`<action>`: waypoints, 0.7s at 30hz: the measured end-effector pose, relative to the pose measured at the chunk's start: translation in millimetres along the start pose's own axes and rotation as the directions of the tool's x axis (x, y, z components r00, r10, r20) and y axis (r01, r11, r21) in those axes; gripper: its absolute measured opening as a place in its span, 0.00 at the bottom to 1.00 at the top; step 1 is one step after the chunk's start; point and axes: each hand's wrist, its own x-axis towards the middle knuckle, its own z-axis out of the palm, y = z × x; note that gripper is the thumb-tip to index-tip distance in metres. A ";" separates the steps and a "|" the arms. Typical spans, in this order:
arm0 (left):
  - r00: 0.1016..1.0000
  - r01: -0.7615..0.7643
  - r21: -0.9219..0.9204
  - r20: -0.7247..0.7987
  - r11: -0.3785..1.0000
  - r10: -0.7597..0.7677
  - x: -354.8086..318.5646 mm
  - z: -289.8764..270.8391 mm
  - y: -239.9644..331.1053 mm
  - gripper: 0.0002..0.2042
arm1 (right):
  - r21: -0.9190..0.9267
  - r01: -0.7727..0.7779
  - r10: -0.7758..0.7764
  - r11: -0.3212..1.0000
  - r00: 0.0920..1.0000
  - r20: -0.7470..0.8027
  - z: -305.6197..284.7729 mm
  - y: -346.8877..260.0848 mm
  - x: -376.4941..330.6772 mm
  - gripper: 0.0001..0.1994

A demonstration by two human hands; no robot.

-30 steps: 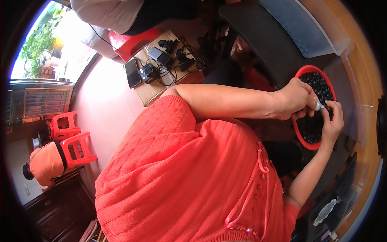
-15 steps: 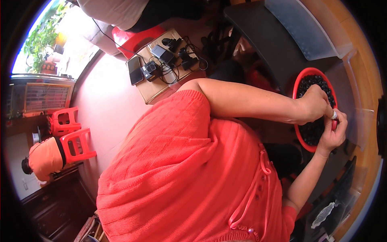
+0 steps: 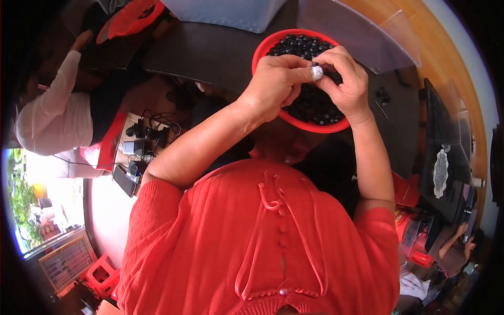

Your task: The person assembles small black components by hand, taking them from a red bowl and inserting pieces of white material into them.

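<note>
A small white piece (image 3: pixel 316 72) is pinched between the fingertips of the left hand (image 3: pixel 275 84) and the right hand (image 3: pixel 345 84), both closed on it, just above a red bowl (image 3: pixel 262 48) filled with small black parts (image 3: pixel 315 105), which rests on a dark table (image 3: pixel 210 52)

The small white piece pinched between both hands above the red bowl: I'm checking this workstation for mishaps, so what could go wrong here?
The small white piece is pinched only by fingertips of the left hand and right hand; it might slip into the black pieces. The red bowl seems near the dark table's edge, so a wrist nudge could tip it.
</note>
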 end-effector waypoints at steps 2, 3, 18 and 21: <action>1.000 0.017 0.009 -0.012 1.000 -0.017 1.4 0.1 0.8 0.09 | -0.022 0.017 -0.017 1.000 1.000 -0.006 -2.3 -1.4 0.5 0.18; 1.000 0.019 0.018 -0.004 1.000 -0.018 1.7 -0.6 2.4 0.09 | -0.032 0.037 -0.037 0.999 0.999 0.000 -2.8 -2.0 1.3 0.18; 0.984 0.143 -0.055 0.118 0.988 -0.135 7.7 -7.9 -2.7 0.08 | -0.251 0.158 -0.149 0.955 0.987 0.053 -8.0 -5.6 -5.3 0.13; 0.988 0.121 -0.104 0.107 0.987 -0.109 6.0 -14.1 2.7 0.09 | 0.063 -0.161 0.153 0.985 0.981 0.118 -15.1 -6.3 0.8 0.15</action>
